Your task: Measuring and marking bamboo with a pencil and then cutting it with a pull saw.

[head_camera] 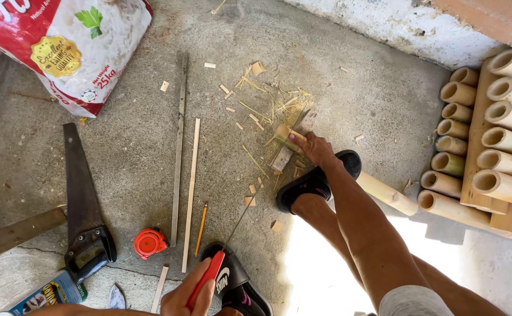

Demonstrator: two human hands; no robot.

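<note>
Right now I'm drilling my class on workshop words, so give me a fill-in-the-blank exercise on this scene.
1. The right hand holds a short piece of ____ on a wooden block.
2. The left hand grips a tool's ____ handle.
3. Beside the hand saw lies an orange ____.
4. Between two thin strips lies a ____.

Missing words: bamboo; red; tape measure; pencil
</note>
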